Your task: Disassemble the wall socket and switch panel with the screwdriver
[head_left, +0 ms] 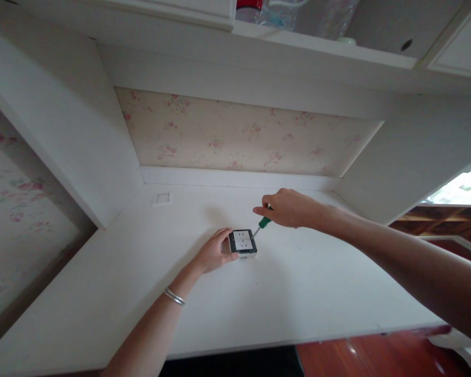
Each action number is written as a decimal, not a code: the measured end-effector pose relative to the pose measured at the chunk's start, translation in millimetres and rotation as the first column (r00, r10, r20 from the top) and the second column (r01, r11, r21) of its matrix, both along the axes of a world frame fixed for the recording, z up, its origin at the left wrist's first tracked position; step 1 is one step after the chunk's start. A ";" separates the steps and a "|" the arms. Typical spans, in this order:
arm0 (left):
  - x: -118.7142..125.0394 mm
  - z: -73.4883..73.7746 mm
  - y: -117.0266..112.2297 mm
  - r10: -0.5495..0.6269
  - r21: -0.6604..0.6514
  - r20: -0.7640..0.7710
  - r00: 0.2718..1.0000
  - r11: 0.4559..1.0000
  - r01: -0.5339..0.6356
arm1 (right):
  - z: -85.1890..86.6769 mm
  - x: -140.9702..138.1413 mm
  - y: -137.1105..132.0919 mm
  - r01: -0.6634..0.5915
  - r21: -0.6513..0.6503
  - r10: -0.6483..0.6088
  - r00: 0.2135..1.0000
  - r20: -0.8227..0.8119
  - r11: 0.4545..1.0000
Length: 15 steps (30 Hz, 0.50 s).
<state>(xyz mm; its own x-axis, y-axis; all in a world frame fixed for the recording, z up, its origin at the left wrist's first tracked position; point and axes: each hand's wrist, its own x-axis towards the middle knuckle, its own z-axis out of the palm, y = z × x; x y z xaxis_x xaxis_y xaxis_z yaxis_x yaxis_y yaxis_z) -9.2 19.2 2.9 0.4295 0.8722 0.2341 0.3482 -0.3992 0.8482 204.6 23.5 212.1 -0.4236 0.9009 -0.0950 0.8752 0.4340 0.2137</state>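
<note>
Your left hand (214,252) steadies the power socket (243,240) between thumb and fingers on the white bench (227,309), while your right hand (286,207) grasps a green-handled screwdriver (265,222), its tip at the socket's right edge.

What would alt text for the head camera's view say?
A right hand holds a green-handled screwdriver at the edge of a power socket, which the left hand grips on a white desktop, floral wallpaper behind.
</note>
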 end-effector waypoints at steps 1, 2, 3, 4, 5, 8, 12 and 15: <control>0.4 0.3 -0.2 -0.004 -0.007 0.015 1.000 1.000 0.004 | 0.1 -2.2 -1.1 -0.030 0.029 0.029 0.999 0.021 0.999; 0.8 0.4 -0.3 -0.006 -0.011 0.027 1.000 1.000 0.006 | 0.3 -4.3 -1.9 -0.060 0.042 0.059 0.998 0.035 0.997; 1.1 0.4 -0.3 -0.007 -0.014 0.034 0.999 1.000 0.007 | 0.5 -6.2 -2.4 -0.088 0.038 0.087 0.995 0.039 0.995; 1.4 0.3 -0.2 -0.009 -0.015 0.039 0.999 1.000 0.010 | 0.8 -7.8 -2.5 -0.111 0.023 0.110 0.993 0.035 0.994; 1.6 -0.1 0.0 -0.013 -0.017 0.043 0.999 1.000 0.014 | 1.2 -8.8 -2.2 -0.129 0.006 0.129 0.991 0.024 0.992; 1.8 -3.0 1.4 -0.016 -0.034 0.057 0.998 0.999 0.018 | 2.0 -8.8 0.9 -0.151 -0.022 0.151 0.988 -0.015 0.988; 1.7 -7.9 3.9 -0.002 -0.058 0.068 0.998 0.998 0.006 | 2.8 -3.8 5.9 -0.153 -0.062 0.151 0.988 -0.042 0.986; 1.3 -9.4 4.7 0.003 -0.053 0.071 0.997 0.999 0.000 | 3.4 -1.1 7.8 -0.173 -0.087 0.168 0.984 -0.056 0.981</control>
